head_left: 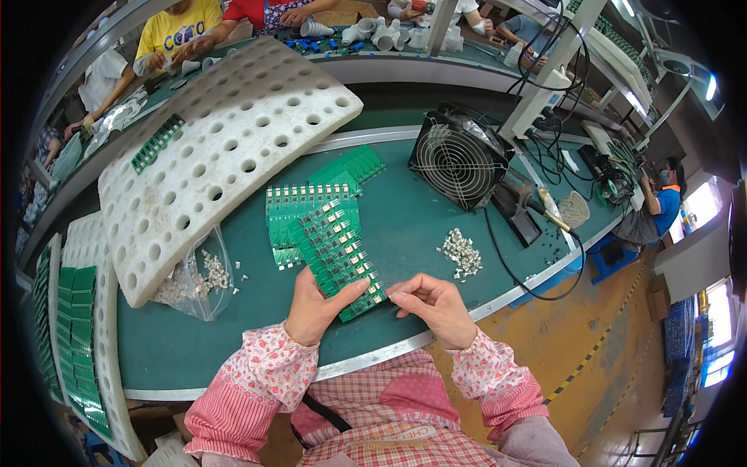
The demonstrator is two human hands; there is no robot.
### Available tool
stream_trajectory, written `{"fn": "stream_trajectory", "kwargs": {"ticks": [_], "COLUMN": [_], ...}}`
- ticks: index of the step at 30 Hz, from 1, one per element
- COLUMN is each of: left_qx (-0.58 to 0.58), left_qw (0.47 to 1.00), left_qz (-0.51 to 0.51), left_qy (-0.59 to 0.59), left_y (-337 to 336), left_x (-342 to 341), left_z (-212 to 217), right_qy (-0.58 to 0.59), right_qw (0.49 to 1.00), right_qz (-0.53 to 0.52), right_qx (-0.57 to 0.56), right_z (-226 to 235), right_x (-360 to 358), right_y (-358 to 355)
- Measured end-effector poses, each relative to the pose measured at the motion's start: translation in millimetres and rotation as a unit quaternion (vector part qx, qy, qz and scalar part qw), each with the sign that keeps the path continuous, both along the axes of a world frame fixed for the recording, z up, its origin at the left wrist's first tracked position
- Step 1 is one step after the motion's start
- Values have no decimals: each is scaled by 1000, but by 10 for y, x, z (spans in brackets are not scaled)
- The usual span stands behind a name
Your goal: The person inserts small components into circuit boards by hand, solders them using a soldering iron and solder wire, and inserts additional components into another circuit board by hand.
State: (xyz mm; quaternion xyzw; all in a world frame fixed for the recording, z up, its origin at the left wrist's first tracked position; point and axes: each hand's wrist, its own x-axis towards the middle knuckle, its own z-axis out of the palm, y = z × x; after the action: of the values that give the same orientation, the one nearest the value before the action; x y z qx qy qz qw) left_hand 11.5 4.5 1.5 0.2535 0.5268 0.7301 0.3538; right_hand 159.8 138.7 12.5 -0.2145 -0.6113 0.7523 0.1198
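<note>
Thumb and fingers of left hand [315, 307] clamp green panel [338, 253] near its close end; far end looks unsupported, loose pinch could tip it; right hand [428, 302] at panel edge, fingertips together, cannot tell if on a part; slip could drop one; green bench [389, 214]: foam slab [222, 167], plastic bag [204, 300], white parts [461, 253], fan [459, 159]; room: seated worker [668, 206] right.

You are holding a green rectangular circuit-board panel [336, 253] in your left hand [313, 307]; your right hand [437, 307] is curling its fingers at the panel's edge, and small white block-shaped connectors [461, 254] are lying heaped beyond it.
</note>
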Motion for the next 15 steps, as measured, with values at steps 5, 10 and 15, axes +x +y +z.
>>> {"fn": "stream_trajectory", "kwargs": {"ticks": [5, 10, 15], "left_qx": [-2, 2, 2], "left_qw": [999, 999, 998], "left_qz": [1, 0, -6], "left_qy": [36, 51, 58], "left_y": [-10, -15, -19], "left_x": [4, 16, 9], "left_z": [21, 13, 5], "right_qy": [-23, -42, -41], "right_qw": [999, 999, 999], "right_qz": [19, 18, 16], "right_qx": [-27, -15, -21], "right_z": [13, -4, -4], "right_x": [-50, -56, -47], "right_y": [-5, -19, -22]}}
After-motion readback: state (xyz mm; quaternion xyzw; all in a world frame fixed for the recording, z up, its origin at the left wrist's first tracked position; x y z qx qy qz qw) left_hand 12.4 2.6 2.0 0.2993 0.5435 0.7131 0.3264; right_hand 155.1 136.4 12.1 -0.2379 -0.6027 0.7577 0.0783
